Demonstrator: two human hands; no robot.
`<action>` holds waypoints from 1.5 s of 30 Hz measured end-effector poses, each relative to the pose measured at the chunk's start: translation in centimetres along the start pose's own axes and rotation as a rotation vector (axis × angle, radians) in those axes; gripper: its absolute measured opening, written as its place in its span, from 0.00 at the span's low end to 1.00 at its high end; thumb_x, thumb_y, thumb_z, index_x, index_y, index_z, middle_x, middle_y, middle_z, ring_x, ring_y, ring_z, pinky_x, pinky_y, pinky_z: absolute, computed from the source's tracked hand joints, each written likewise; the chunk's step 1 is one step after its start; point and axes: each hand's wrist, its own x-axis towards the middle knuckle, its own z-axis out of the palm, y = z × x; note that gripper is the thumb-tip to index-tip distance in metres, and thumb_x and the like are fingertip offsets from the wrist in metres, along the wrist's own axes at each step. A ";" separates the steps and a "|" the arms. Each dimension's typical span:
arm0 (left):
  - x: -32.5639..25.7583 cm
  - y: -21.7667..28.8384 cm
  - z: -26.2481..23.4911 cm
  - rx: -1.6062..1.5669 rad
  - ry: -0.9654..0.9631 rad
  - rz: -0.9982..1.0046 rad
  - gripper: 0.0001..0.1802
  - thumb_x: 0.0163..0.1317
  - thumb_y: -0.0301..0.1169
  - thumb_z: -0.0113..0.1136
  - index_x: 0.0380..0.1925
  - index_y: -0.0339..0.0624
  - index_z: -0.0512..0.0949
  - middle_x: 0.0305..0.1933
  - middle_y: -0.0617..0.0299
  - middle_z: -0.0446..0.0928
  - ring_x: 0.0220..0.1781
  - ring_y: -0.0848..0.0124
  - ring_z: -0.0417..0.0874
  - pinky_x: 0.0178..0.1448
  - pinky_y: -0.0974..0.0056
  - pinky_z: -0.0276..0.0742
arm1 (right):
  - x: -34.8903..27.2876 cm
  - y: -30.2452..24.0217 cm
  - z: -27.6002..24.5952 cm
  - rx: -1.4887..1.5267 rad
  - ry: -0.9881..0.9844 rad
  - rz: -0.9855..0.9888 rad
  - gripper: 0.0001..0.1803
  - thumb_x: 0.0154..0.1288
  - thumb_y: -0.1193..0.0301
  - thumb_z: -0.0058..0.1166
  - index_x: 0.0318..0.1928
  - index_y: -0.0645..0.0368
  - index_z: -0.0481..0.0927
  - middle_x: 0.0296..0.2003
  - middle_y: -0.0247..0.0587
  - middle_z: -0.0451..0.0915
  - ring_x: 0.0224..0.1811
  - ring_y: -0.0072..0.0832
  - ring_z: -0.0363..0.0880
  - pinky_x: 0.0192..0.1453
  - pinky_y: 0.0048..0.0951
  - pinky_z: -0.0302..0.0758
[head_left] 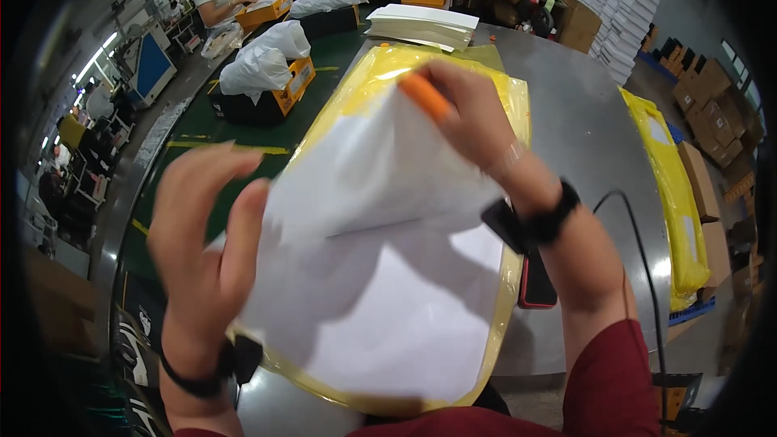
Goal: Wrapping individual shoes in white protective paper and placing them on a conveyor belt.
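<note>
A stack of white paper sheets lies on yellow plastic wrapping in front of me. My right hand is closed on the far edge of a thin white sheet, raised and curved above the stack. An orange finger cover shows on this hand, at the sheet's edge. On the left, my left hand is slightly blurred, its thumb and fingers apart beside the sheet, with nothing in them. Both wrists wear black bands.
A pile of white card stands beyond the wrapping on the metal table. Boxes with white-wrapped contents sit on the green belt at left. A phone and a black cable are at right. Two people work at the far end.
</note>
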 end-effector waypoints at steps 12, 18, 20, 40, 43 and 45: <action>2.5 -6.8 14.6 -0.043 -0.774 -0.117 0.53 0.34 0.42 0.76 0.60 0.30 0.61 0.59 0.41 0.68 0.61 0.50 0.70 0.65 0.55 0.62 | -2.0 0.5 1.0 0.059 -0.121 -0.243 0.31 0.47 0.60 0.68 0.51 0.59 0.73 0.46 0.49 0.76 0.53 0.46 0.71 0.59 0.39 0.66; 1.6 -9.3 11.9 -0.151 -1.185 -0.251 0.46 0.31 0.41 0.77 0.55 0.36 0.70 0.52 0.47 0.76 0.55 0.52 0.75 0.58 0.56 0.70 | -1.8 3.7 6.8 0.016 -0.759 0.047 0.45 0.32 0.61 0.77 0.54 0.61 0.70 0.46 0.51 0.78 0.51 0.43 0.75 0.56 0.33 0.70; -1.8 -11.6 8.9 0.067 -0.995 -0.181 0.36 0.34 0.36 0.74 0.50 0.43 0.75 0.45 0.51 0.79 0.50 0.53 0.77 0.58 0.56 0.69 | -1.4 3.5 6.7 -0.001 -0.802 0.096 0.44 0.31 0.61 0.77 0.53 0.60 0.70 0.45 0.50 0.78 0.50 0.43 0.76 0.54 0.32 0.71; -16.5 -6.9 4.1 -1.256 -0.268 -1.229 0.25 0.70 0.48 0.40 0.53 0.38 0.72 0.49 0.54 0.76 0.52 0.65 0.76 0.57 0.61 0.70 | -11.4 -8.0 8.5 0.140 -0.911 -0.118 0.40 0.30 0.62 0.76 0.48 0.62 0.72 0.39 0.53 0.78 0.46 0.48 0.76 0.50 0.36 0.72; -12.3 -6.4 3.9 -0.680 -0.943 -0.795 0.25 0.71 0.44 0.39 0.54 0.36 0.71 0.50 0.52 0.76 0.52 0.64 0.76 0.57 0.61 0.69 | -9.7 -8.5 8.7 0.260 -1.110 0.060 0.39 0.34 0.63 0.76 0.50 0.62 0.72 0.43 0.49 0.79 0.47 0.40 0.78 0.52 0.33 0.72; -10.9 -8.3 4.5 -0.649 -1.094 -0.790 0.26 0.69 0.44 0.40 0.55 0.32 0.70 0.50 0.48 0.76 0.50 0.62 0.76 0.57 0.63 0.68 | -7.1 -7.1 10.2 0.479 -1.315 0.150 0.39 0.35 0.60 0.77 0.48 0.63 0.74 0.43 0.47 0.80 0.48 0.35 0.78 0.54 0.30 0.71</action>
